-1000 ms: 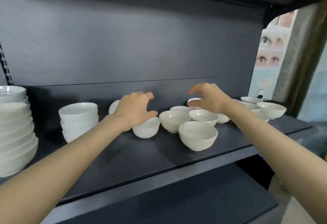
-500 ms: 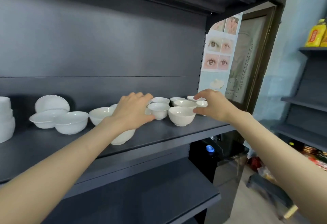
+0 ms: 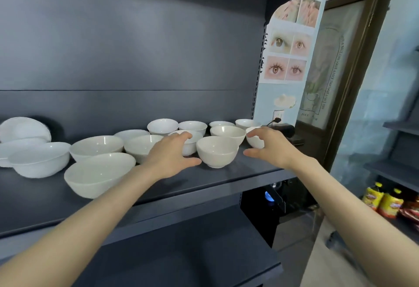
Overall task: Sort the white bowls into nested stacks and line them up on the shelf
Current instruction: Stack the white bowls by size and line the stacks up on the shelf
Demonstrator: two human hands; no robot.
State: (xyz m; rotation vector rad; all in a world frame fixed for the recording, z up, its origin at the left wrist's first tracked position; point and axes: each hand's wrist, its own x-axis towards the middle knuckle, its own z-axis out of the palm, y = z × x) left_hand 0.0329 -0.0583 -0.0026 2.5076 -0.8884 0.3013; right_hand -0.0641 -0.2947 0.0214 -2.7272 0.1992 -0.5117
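Front small bowl [image 3: 217, 151]: stood upright near the front lip of the shelf [image 3: 204, 187], between the two hands; nothing nested in it.
Left hand [image 3: 170, 158]: fingers spread and curved, thumb just beside the bowl's left wall; empty, contact could not be told.
Right hand [image 3: 269, 148]: fingers apart, empty, hovering to the bowl's right, fingertips in front of another small bowl [image 3: 254, 139] at the shelf's right end.
Other small bowls: a loose cluster behind, including one [image 3: 227, 132] just behind the front bowl and a back row [image 3: 162, 125] by the rear panel; all single, none stacked.
Large bowls: several wide ones to the left, the nearest [image 3: 97, 174] close to the shelf edge; a plate [image 3: 22, 127] leaned on the back wall.
Handling, judged: glazed ceramic, stiff, smooth, likely slick; modest weight each; would chip if knocked rim to rim or dropped.
Hold, judged: cup the outer wall low with both palms, or pinch the rim thumb-inside; the narrow foot looked tippy if pushed sideways.
Edges: front bowl and nearest large bowl sat close to the drop; right end was open past the upright post.
Open room: bare shelf lay in front of the hands and at front left; cluster behind was tight, so lifting straight up seemed safer than sliding.
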